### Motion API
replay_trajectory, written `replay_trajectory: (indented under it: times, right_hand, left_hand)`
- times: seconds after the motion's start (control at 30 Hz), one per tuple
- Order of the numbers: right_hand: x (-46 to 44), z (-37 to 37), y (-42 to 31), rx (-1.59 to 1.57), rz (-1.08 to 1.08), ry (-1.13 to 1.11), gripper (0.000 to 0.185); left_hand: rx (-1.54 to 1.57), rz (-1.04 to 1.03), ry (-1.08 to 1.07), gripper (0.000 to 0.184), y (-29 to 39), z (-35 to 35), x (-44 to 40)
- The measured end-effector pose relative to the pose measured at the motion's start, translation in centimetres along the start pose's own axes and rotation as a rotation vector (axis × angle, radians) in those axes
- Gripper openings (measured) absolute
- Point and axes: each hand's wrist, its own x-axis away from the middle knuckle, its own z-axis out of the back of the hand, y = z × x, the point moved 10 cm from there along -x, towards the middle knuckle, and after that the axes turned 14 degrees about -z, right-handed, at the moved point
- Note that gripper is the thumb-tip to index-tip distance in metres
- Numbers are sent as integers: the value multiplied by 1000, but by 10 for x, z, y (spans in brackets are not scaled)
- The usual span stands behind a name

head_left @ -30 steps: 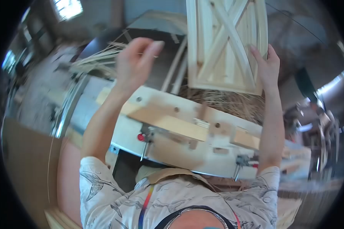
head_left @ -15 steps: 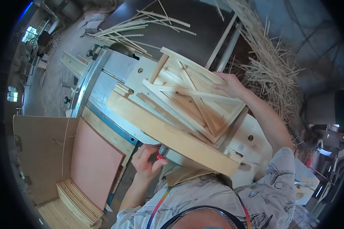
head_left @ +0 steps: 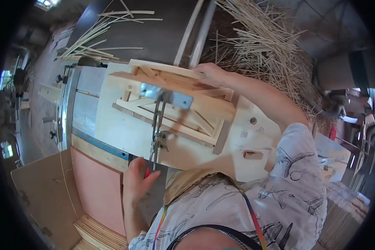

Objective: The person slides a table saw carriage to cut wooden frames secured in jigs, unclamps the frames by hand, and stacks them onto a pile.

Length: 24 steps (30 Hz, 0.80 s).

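My left hand (head_left: 138, 181) is at the red-tipped handle (head_left: 147, 172) of a metal toggle clamp (head_left: 159, 143), thumb and fingers closed around it. From the clamp, metal links run up to a plate screwed to a thick wooden bar (head_left: 212, 104). The bar lies across a wooden frame (head_left: 175, 127) with diagonal braces and hides its middle; whether it presses on the frame I cannot tell. My right hand (head_left: 212, 75) grips the frame's far edge, its fingertips partly hidden. Under the frame is a pale board (head_left: 112, 121) bearing a small wooden block (head_left: 252, 155).
Thin wood strips (head_left: 96, 39) lie on a dark surface at the back left. A heap of offcut strips (head_left: 266, 46) stands behind my right arm. A metal pipe (head_left: 202, 35) runs between them. Front left are a cardboard sheet (head_left: 41, 187) and a pink panel (head_left: 98, 179).
The wooden bar has swung away from my body to over the frame, baring the clamp's links. My left hand has moved left and down with the handle. My right hand stays on the frame.
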Motion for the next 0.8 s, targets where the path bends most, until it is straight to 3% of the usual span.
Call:
replay_trajectory:
  times: [0.07,0.13,0.23,0.3,0.33,0.37,0.4,0.43,0.47,0.5,0.53,0.6,0.63,0.67,0.73,0.8]
  right_hand:
    - [-7,-13,12,118,-101,-82,43]
    - [4,2,-9,160,-138,-62,44]
    - [29,15,-26,749,-243,-298,46]
    - [65,69,-92,647,-224,-259,47]
    - [75,106,-96,633,-174,-50,47]
    - [106,148,-131,516,-310,103,45]
    - [132,179,-159,499,-148,383,44]
    - [189,203,-183,521,-50,711,43]
    - [270,224,-202,473,-8,993,42]
    - [348,239,-204,457,-50,1131,41]
    - [406,233,-201,493,-118,1174,41]
    - [516,202,-190,601,-384,1230,38]
    - [567,179,-179,737,-613,1167,48]
    - [624,158,-182,810,-800,1172,36]
    - [756,111,-186,583,-1196,1301,40]
    - [875,47,-211,501,-1506,1545,57]
  left_hand:
    - [-37,-35,-47,32,-22,-33,-21]
    - [48,172,-145,50,-55,-69,-35]
    - [-93,73,-79,53,-59,-71,-49]
    - [-212,-42,-40,52,-95,-84,-55]
    - [-83,-130,-104,53,-69,-91,-80]
    - [-167,-107,-139,55,-85,-95,-99]
    - [-186,-246,-65,59,-60,-89,-103]
    - [-329,5,-264,64,-45,-90,-108]
    - [-432,-381,91,59,-44,-82,-121]
    - [-452,-686,246,60,44,-94,-122]
    - [-472,-903,466,62,111,-65,-86]
    - [-324,-1191,414,62,196,-79,-92]
    - [-150,-1288,346,63,225,-85,-93]
    - [-96,-1412,284,62,265,-88,-82]
    - [-21,-1627,289,59,320,-96,-61]
    - [129,-1591,186,56,349,-132,-70]
